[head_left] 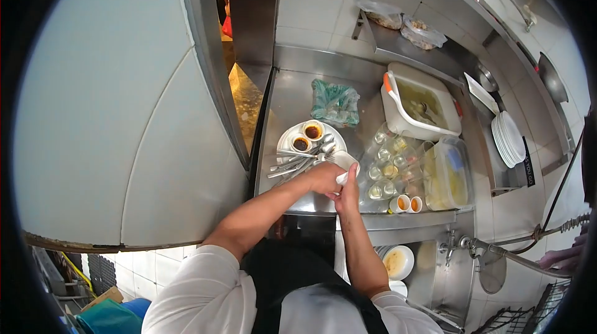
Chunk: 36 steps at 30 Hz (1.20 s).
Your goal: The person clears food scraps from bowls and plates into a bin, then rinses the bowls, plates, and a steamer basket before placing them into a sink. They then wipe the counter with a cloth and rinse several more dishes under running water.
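A small white bowl is at my hands, over the right edge of a white plate. My right hand grips it, with the thumb upward along its side. Against its near side, my left hand is closed, its fingertips mostly hidden. Just beyond, the plate bears a pile of metal spoons and forks. Two white cups of dark sauce, a farther one and a nearer one, stand on the same plate.
Several drinking glasses and two cups of orange sauce stand to the right. Behind are a white tub of murky water, a clear container and a green plastic bag. A sink with stacked dishes lies at lower right.
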Each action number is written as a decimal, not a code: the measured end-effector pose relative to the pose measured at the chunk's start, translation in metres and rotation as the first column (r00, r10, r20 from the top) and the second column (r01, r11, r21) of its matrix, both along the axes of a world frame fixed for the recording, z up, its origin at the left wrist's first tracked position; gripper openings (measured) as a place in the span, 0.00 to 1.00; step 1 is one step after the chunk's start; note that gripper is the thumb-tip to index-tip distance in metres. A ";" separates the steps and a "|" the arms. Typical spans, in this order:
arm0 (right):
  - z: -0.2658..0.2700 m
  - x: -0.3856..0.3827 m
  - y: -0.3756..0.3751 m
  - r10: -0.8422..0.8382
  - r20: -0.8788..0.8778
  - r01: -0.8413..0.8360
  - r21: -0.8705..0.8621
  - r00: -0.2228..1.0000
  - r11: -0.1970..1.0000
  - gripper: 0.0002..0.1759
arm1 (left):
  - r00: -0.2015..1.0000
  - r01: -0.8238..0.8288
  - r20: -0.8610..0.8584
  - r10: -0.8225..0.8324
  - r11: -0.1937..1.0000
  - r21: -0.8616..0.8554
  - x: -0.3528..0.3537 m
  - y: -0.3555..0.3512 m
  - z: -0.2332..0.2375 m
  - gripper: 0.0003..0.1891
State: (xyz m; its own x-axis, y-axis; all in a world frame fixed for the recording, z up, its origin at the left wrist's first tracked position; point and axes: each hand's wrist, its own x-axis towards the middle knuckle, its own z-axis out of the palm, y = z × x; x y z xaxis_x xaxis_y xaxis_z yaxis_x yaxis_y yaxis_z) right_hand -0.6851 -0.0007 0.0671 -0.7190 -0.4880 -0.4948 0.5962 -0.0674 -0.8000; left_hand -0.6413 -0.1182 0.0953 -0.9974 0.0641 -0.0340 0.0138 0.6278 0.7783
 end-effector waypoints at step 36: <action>-0.071 0.057 0.236 -0.516 0.054 0.488 -0.422 0.855 0.764 0.33 | 0.870 -0.115 -0.437 0.229 0.955 0.272 0.085 0.058 0.019 0.15</action>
State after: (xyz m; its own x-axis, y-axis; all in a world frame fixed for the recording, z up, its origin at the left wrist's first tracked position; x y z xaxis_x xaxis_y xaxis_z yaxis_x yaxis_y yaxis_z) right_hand -0.6278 0.2355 -0.0042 -0.9402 -0.1930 -0.2805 0.3353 -0.6690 -0.6633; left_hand -0.5561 -0.0604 0.1145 -0.8912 -0.1607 0.4242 0.3134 0.4580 0.8319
